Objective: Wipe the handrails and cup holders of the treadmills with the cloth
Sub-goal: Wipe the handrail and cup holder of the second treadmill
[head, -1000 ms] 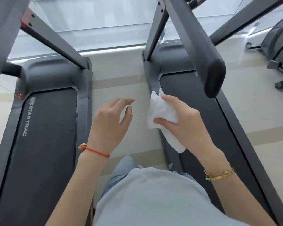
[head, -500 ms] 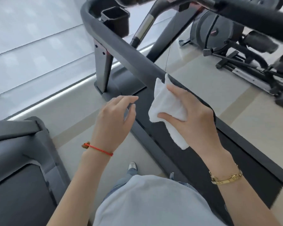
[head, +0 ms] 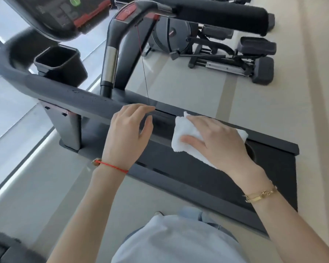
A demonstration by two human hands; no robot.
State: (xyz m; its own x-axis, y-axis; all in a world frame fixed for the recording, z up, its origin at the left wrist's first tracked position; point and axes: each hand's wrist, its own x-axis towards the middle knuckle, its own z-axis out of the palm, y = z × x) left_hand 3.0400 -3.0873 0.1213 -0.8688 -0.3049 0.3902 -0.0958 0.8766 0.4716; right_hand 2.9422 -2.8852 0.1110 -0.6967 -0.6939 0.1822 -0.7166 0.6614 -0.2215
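A dark grey treadmill handrail [head: 65,92] curves from the far left toward me. My right hand [head: 222,145] holds a folded white cloth [head: 184,133] against the near end of this rail, thumb on the cloth and fingers over the top. To its left is my left hand [head: 129,131], fingers relaxed and holding nothing, fingertips at the rail's top edge. A black square cup holder [head: 59,63] sits inside the rail's bend at upper left. The treadmill's second handrail [head: 220,15] runs across the top.
The console [head: 65,14] with red trim hangs at top left, and a thin safety cord [head: 143,69] drops from it to the rail. The treadmill belt [head: 207,177] lies below my hands. An elliptical machine [head: 226,52] stands on the beige floor at upper right.
My view swung from the treadmill decks up to the console and handrail. My right hand brought the cloth down onto the rail, and my left hand moved up beside it.
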